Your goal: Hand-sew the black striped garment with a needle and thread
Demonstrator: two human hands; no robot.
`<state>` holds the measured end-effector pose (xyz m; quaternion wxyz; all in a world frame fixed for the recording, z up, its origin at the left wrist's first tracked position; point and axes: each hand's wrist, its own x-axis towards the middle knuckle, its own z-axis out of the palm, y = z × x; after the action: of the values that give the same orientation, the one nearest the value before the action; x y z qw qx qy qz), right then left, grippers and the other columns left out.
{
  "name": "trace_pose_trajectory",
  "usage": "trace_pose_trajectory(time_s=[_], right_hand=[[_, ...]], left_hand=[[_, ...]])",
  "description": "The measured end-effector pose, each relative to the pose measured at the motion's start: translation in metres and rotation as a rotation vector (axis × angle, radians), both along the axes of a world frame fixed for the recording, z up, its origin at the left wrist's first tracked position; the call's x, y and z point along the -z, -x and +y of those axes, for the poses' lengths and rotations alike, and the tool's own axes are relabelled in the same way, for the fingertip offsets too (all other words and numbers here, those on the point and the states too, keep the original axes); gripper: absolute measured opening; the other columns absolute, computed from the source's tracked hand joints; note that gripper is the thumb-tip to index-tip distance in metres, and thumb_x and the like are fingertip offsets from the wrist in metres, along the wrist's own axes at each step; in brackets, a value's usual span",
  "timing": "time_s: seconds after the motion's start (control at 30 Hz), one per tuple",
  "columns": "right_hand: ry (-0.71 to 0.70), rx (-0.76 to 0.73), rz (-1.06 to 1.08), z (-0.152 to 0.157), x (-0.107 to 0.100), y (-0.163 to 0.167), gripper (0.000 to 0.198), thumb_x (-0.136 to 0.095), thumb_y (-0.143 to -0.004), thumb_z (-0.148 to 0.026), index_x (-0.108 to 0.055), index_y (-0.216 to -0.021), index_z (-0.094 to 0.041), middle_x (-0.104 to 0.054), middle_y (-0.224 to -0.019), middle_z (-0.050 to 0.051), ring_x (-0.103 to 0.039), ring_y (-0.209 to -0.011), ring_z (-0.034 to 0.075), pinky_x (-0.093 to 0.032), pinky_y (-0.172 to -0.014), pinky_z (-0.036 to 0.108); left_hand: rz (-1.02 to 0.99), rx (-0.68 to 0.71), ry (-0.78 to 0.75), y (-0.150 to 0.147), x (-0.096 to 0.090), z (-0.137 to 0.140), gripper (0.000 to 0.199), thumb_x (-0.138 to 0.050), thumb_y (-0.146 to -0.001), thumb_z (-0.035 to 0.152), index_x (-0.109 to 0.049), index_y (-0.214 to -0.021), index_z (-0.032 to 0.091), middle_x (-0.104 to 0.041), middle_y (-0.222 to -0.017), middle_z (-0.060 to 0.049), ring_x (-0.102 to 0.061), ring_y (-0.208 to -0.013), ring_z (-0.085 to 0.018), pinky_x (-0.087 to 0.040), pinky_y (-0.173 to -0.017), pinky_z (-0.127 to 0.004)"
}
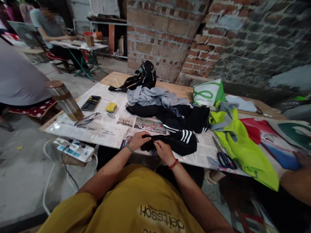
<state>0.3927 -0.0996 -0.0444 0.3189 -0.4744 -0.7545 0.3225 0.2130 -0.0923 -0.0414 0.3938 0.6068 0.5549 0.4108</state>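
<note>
My left hand (139, 141) pinches the edge of a black garment (179, 144) at the table's near edge. Three white stripes cross the garment's sleeve, and a broken line of pale stitches runs along it. Close by on the right, my right hand (164, 151) is closed, thumb against fingers, on a thin pale sliver that looks like a sewing needle (154, 141). Its fingertips are beside the cloth. More of the black clothing (191, 116) lies bunched behind, against a grey garment (157, 96). Scissors (224, 155) with dark handles rest to the right.
Newspaper (102, 136) under clear plastic covers the table. At left are a steel flask (65, 101), phone (91, 103), glasses (87, 118) and yellow sponge (111, 107). A black bag (145, 74) stands behind; a neon-yellow garment (245, 145) hangs over the edge. Another person's arm (297, 178) reaches in at right.
</note>
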Motion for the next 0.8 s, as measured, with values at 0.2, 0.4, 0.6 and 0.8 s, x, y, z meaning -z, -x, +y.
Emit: trace_pose_trajectory(time_s=[0.2,0.4,0.6,0.8], right_hand=[[0.02,0.049,-0.075,0.0,0.0006,-0.002,0.026,-0.04,-0.085,-0.032,-0.064,-0.084,-0.021,-0.058,-0.058,-0.001,-0.054,-0.058,0.015,-0.036,-0.056,0.023],[-0.023,0.03,-0.142,-0.0005,-0.001,-0.0008,0.026,-0.04,-0.085,-0.029,-0.064,-0.082,-0.019,-0.063,-0.067,0.001,-0.056,-0.063,0.013,-0.036,-0.06,0.022],[-0.048,0.031,-0.172,-0.0009,-0.0009,0.0005,0.024,-0.041,-0.087,-0.026,-0.064,-0.083,-0.019,-0.065,-0.07,0.002,-0.058,-0.065,0.013,-0.036,-0.061,0.021],[-0.066,0.03,-0.227,-0.0013,-0.0013,0.0033,0.023,-0.041,-0.087,-0.024,-0.063,-0.087,-0.019,-0.066,-0.073,0.003,-0.058,-0.066,0.013,-0.036,-0.06,0.021]], left_hand=[[0.031,0.011,-0.031,-0.0034,0.0021,0.002,0.022,-0.064,-0.071,0.029,-0.069,-0.089,0.016,-0.07,-0.087,-0.002,-0.063,-0.082,-0.016,-0.048,-0.078,-0.024],[-0.005,-0.012,-0.066,-0.0058,0.0057,0.0032,0.014,-0.065,-0.07,0.024,-0.07,-0.081,0.017,-0.07,-0.084,-0.002,-0.063,-0.082,-0.016,-0.048,-0.079,-0.026],[-0.047,0.001,-0.124,-0.0065,0.0089,0.0023,0.011,-0.064,-0.07,0.022,-0.07,-0.078,0.017,-0.07,-0.082,-0.002,-0.062,-0.079,-0.015,-0.049,-0.078,-0.027],[-0.023,0.029,-0.236,-0.0063,0.0087,-0.0001,0.009,-0.064,-0.071,0.019,-0.071,-0.078,0.018,-0.067,-0.078,-0.003,-0.061,-0.076,-0.014,-0.048,-0.074,-0.026]])
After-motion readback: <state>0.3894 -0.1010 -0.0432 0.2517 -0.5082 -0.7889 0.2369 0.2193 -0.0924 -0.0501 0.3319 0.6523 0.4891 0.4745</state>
